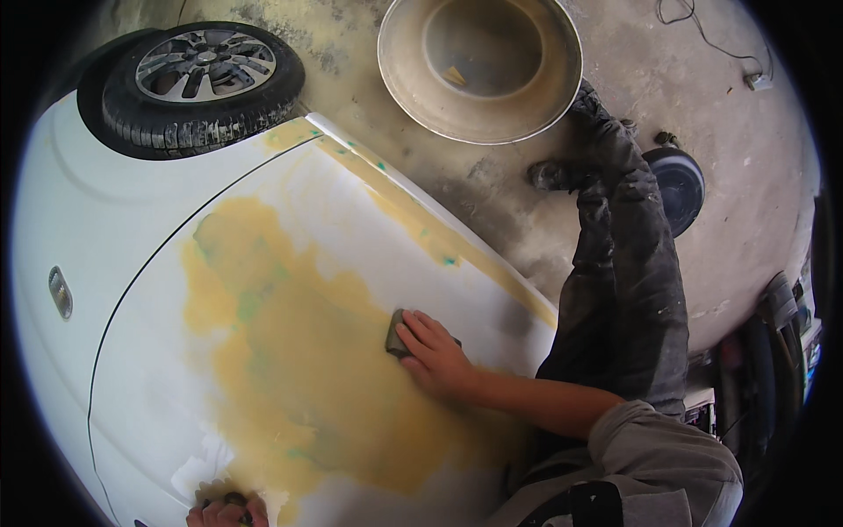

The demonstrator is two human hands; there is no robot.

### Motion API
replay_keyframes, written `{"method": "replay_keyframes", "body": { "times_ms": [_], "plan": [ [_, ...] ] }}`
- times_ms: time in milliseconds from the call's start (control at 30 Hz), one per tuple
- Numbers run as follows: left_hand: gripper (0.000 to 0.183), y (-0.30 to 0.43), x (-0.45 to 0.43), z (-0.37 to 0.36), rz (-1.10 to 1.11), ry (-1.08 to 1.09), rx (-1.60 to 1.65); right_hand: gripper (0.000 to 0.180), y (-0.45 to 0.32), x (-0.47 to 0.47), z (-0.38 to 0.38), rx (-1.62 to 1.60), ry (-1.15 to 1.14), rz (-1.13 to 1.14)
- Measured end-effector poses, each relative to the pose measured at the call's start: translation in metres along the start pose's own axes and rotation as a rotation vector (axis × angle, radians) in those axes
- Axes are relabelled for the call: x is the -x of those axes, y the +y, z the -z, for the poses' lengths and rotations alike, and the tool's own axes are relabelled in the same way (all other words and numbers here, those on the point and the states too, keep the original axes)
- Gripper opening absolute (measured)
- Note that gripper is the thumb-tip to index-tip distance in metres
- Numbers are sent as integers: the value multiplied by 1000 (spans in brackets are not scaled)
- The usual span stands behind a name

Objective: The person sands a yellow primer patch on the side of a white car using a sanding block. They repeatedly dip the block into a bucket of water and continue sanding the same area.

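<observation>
Under the fingers of my right hand (438,356), a small dark grey block or pad (397,334) is pressed flat on a white car door (148,369). It lies at the edge of a large patch of smoothed yellow filler (329,329) that has green traces in it. My left hand (227,514) is at the bottom edge of the picture, partly cut off, against the door's surface. A small dark item (234,499) shows at its fingers; I cannot tell what it is or whether it is gripped.
A wide round basin (484,125), holding a small yellowish piece (454,75), stands on the concrete floor (632,39). The car's wheel (204,62) is at upper left. Beyond my dark-trousered legs (619,283) is a round black object (675,188). A cable (708,39) lies at upper right.
</observation>
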State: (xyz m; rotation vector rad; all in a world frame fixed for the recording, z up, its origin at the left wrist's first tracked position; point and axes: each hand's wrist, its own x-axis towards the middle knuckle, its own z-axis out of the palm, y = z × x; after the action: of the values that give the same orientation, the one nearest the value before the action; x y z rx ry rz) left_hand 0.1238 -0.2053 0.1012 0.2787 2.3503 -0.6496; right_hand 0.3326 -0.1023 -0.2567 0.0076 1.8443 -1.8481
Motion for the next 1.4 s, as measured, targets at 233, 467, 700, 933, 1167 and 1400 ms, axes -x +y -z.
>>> {"method": "replay_keyframes", "body": {
  "times_ms": [233,467,700,933,1167,1400],
  "plan": [
    [21,1,4,-7,9,12,-37,53,-2,-159,-44,-78,70,29],
    [23,-1,2,-8,-8,36,-15,54,-17,-43,-7,-25,23,29],
    [23,0,4,-6,-4,25,-34,50,17,-129,-30,71,105,-70],
    [19,-1,6,-5,11,-4,2,50,-2,-72,-17,109,77,20],
    [18,1,9,1,44,-44,-34,54,6,-138,-29,88,90,-91],
    [18,0,7,2,31,-42,-16,52,-28,-77,-13,67,73,62]
  ]
}}
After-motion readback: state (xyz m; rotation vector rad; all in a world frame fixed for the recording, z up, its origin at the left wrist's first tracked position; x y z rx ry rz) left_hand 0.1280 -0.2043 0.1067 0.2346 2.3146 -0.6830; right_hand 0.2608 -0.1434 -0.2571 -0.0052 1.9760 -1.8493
